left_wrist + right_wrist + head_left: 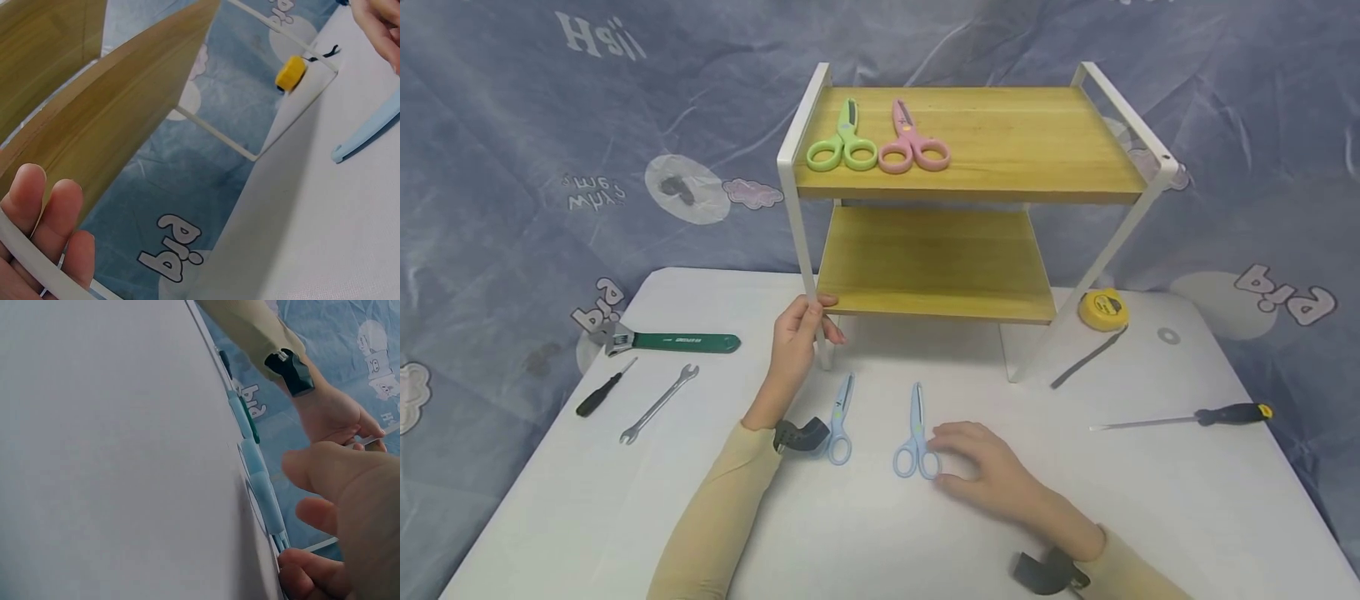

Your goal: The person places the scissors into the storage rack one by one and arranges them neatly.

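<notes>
Left hand [795,331] grips white front-left post of 2-tier wooden shelf [970,137]. Right hand [981,467], fingers loosely spread, touches handle of light-blue scissors [915,433] lying flat on table just before shelf.

From my seat, the left wrist view cuts my left hand [37,244] off at the frame corner, my left forearm covers one handle of the nearer blue scissors [839,421], and the right wrist view blurs my right hand [340,519] (fingertips indistinct).
</notes>
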`<move>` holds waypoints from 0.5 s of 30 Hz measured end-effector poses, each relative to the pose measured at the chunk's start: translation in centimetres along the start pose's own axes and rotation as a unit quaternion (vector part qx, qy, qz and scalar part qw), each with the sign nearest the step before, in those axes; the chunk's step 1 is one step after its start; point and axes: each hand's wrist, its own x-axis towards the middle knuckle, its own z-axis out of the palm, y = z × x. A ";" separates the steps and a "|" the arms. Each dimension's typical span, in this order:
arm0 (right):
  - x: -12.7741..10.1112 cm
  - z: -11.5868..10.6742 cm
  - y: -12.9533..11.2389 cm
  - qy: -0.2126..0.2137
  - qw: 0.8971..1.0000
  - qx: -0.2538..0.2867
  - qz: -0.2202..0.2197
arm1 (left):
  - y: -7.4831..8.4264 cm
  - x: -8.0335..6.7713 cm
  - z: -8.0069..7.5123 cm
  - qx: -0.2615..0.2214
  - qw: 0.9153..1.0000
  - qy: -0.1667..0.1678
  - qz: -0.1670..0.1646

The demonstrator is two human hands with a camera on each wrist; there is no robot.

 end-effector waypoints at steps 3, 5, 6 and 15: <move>0.0 0.1 0.0 -0.023 0.999 -0.047 -0.013 | 0.0 0.1 0.0 -0.005 1.000 -0.001 0.006; 0.0 0.1 -0.1 -0.036 0.997 -0.068 -0.019 | 0.1 0.1 0.0 -0.005 1.000 -0.002 0.008; 0.0 0.0 -0.2 -0.040 0.996 -0.074 -0.024 | 0.1 0.1 0.0 -0.006 1.000 -0.002 0.009; -0.2 -0.1 -0.5 -0.063 0.989 -0.127 -0.049 | 0.1 0.0 0.2 -0.011 1.000 0.002 -0.003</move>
